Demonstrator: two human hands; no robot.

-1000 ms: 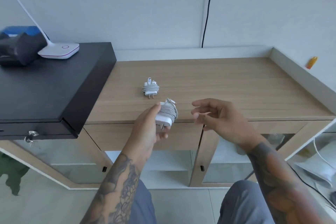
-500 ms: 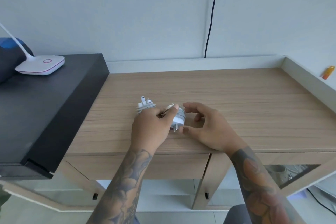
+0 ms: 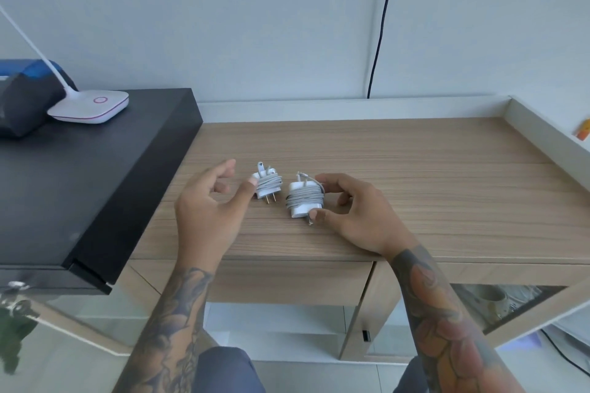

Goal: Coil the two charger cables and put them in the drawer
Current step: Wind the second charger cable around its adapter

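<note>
Two white chargers with grey cable wound round them lie side by side on the wooden tabletop (image 3: pixel 415 188). The left charger (image 3: pixel 267 183) has its prongs pointing toward me. My left hand (image 3: pixel 210 201) hovers just left of it with relaxed fingers, the thumb tip at its edge. My right hand (image 3: pixel 351 214) holds the right charger (image 3: pixel 303 198) on the table, index finger at its far end and thumb at its near end. The drawer front (image 3: pixel 287 281) under the tabletop is closed.
A black cabinet (image 3: pixel 79 188) stands higher at the left, carrying a white lamp base (image 3: pixel 89 108) and a dark blue bag (image 3: pixel 25 102). Keys (image 3: pixel 14 289) hang from its lock. A black cable (image 3: pixel 380 25) runs down the wall. An orange object (image 3: pixel 584 131) sits on the right ledge.
The second charger went from my left hand to the tabletop beside the first one. My right hand now holds it, and my left hand has let go and moved left.
</note>
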